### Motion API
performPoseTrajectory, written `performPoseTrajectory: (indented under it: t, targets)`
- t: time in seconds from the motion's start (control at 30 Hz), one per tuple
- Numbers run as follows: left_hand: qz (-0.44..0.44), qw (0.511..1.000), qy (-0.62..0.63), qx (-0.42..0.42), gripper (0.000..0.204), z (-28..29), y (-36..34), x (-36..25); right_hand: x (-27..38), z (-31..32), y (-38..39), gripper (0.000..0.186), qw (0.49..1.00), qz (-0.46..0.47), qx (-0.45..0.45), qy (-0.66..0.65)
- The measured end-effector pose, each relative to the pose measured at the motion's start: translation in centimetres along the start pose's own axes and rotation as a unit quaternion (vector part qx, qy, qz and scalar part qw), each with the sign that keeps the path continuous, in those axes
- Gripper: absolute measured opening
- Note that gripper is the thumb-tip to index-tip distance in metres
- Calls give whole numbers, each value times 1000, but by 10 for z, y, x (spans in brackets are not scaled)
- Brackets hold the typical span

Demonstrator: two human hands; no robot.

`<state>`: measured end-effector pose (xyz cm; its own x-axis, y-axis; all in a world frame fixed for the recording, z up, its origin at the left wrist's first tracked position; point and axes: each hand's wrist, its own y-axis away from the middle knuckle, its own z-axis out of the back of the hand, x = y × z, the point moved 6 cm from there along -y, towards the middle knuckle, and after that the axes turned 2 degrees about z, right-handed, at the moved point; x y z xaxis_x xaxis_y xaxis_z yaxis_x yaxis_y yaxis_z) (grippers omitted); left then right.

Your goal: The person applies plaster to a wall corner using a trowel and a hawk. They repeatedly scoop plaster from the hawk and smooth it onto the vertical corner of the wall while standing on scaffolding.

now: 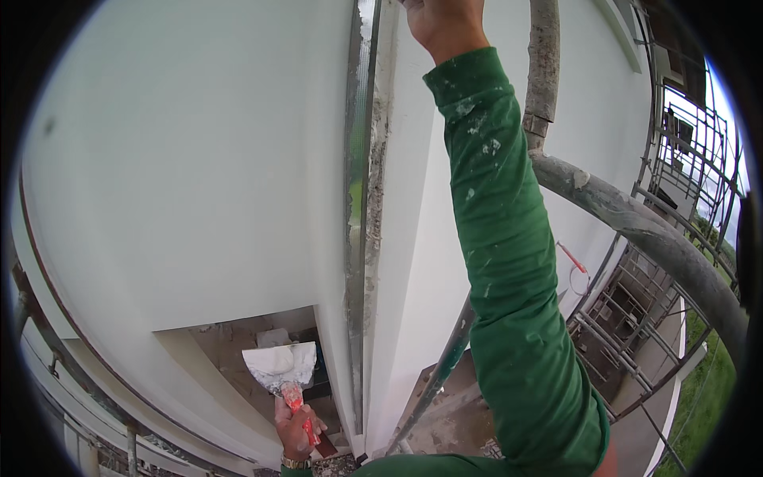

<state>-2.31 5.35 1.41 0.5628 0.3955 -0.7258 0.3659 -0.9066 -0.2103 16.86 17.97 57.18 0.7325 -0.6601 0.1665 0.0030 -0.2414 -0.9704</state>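
Note:
Low in the view, my left hand (pixel 300 429) is closed around the red handle of a putty knife (pixel 278 364). Its wide blade is tilted up and carries a lump of white putty (pixel 272 361). My right arm, in a green sleeve with white splashes, reaches up to the top edge. There my right hand (pixel 445 22) is cut off by the frame, so its fingers and anything in them are hidden. It is nearest to the upper end of a long, putty-stained metal strip (pixel 355 262) that runs down the wall edge.
A smooth white wall (pixel 199 175) fills the left side. Grey scaffold pipes (pixel 636 215) curve close past my right arm. A green-stained pole (pixel 445 362) slants below it. More scaffolding (pixel 628 350) stands lower right, beside grass (pixel 711 397). A red-handled object (pixel 572 258) shows near the right wall.

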Motion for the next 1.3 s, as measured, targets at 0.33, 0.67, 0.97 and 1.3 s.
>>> performPoseTrajectory:
  t: [0.33, 0.67, 0.97, 1.3]
  targets:
    - [-1, 963, -268, -25, 26, -43, 75, -5, -13, 104, 457, 24, 817, -564, -108, 51]
    - [-10, 823, -565, 46, 52, -69, 110, 7, -15, 91, 539, 18, 748, -605, -251, -111]
    - [279, 940, -189, 46, 53, -39, 133, 47, 31, 101, 505, 39, 833, -503, -200, -114]
    - [364, 870, 261, 205, 57, -74, 167, 15, 81, 73, 486, 62, 867, -163, 371, 289]
